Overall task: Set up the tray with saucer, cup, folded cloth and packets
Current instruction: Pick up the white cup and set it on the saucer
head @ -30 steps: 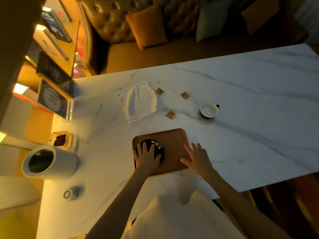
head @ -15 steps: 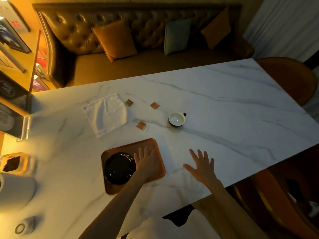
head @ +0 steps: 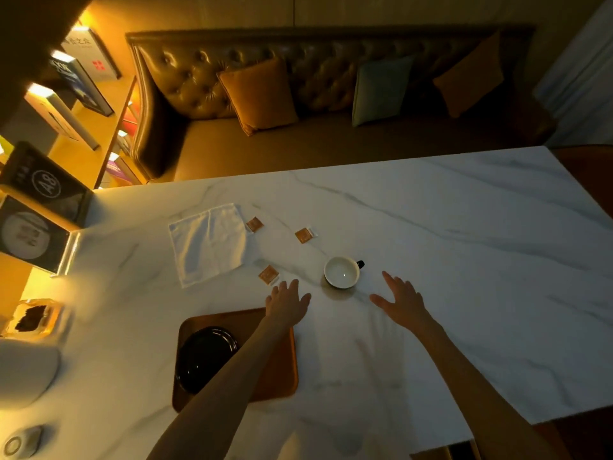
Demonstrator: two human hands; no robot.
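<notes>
I see both my hands over the white marble bench, fingers spread and empty: left hand [head: 288, 302] and right hand [head: 402, 301] flank the white ceramic cup [head: 341, 272]; black round saucer [head: 205, 357] sits on the brown wooden tray [head: 277, 373]
</notes>
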